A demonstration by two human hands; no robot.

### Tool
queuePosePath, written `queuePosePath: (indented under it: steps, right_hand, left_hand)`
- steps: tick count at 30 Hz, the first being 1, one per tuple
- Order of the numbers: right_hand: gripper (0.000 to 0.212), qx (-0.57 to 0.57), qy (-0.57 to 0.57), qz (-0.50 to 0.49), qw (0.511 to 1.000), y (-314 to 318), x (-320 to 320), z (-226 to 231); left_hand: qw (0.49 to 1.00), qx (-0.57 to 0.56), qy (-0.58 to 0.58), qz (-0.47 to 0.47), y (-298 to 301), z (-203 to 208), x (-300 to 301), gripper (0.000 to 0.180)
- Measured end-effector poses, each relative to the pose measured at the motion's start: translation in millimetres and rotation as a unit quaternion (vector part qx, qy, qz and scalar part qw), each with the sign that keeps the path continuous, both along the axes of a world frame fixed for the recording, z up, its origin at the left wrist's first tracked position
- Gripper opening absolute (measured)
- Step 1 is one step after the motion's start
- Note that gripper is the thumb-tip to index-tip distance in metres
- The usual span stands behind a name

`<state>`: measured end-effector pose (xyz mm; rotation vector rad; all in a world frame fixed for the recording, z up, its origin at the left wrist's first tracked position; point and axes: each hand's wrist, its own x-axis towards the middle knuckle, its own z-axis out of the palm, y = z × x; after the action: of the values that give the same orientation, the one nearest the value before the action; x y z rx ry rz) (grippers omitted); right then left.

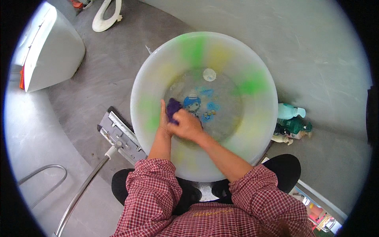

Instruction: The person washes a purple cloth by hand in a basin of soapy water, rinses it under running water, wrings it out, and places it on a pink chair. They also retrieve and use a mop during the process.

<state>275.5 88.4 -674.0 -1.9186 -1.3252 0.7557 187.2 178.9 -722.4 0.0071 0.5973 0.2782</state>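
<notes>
Inside a large round whitish tub (256, 63) with green and yellow patches, my two hands meet over a bunched purple cloth (173, 107). My right hand (187, 125) is closed on the cloth, its fingers curled over the lower part. Against the cloth's left side presses my left hand (164, 123), one digit pointing up and the rest mostly hidden behind the right hand and the cloth. On the tub's bottom shows a blue-haired cartoon figure (192, 103) with blue marks beside it. A pale round disc (209, 74) lies beyond the picture.
Several bottles, among them a pale green pump bottle (290, 111), lie right of the tub. A floor mop with a flat grey head (120, 136) is at its left. Farther off are a white toilet (59, 51) and a toilet seat (103, 23). A grey wall rises at right.
</notes>
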Motion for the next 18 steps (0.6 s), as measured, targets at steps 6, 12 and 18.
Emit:
queuePosePath:
  steps: [6,12,18]
  right_hand:
    - [0.032,0.049,-0.119,-0.108,0.986,14,11,26]
    - [0.022,-0.344,-0.117,-0.139,0.921,-16,139,-30]
    - [0.028,0.041,-0.266,0.048,0.962,-32,126,-54]
  left_hand:
    - [0.982,0.168,-0.007,0.088,-33,-17,27,0.039]
    - [0.845,0.35,0.343,-0.215,-17,33,50,0.033]
    - [0.444,0.769,0.367,-0.275,-18,52,51,0.025]
